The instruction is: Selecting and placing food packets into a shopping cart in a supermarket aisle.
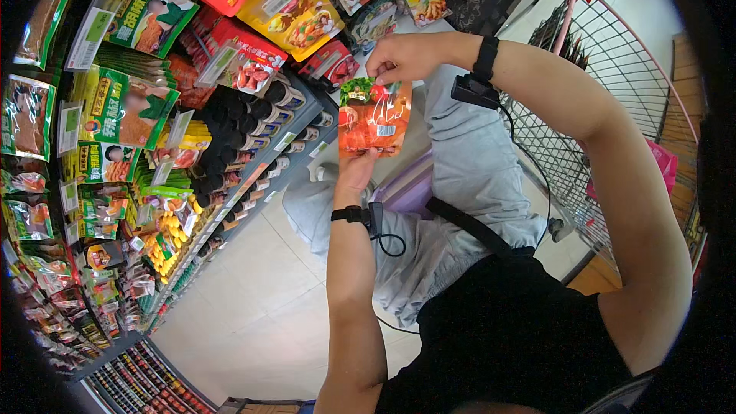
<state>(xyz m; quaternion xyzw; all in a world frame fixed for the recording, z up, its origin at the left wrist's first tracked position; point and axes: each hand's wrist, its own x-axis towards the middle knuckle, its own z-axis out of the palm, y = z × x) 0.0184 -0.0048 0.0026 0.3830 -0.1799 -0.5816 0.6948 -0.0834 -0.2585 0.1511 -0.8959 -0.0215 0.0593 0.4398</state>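
Observation:
An orange-red food pouch with a green leafy picture and a barcode panel is held upright in front of me, beside the shelf. My left hand grips its bottom edge, thumb on the near face. At the top edge, the curled fingers of my right hand pinch the pouch; the exact finger contact is partly hidden. Just beyond the pouch hang a red packet and a large yellow pouch on the display.
Seasoning packets hang in rows at left, above shelves of black-capped jars. A wire shopping cart stands at right. Below me is a purple stool on the tiled floor. Cables run from wrist-worn devices.

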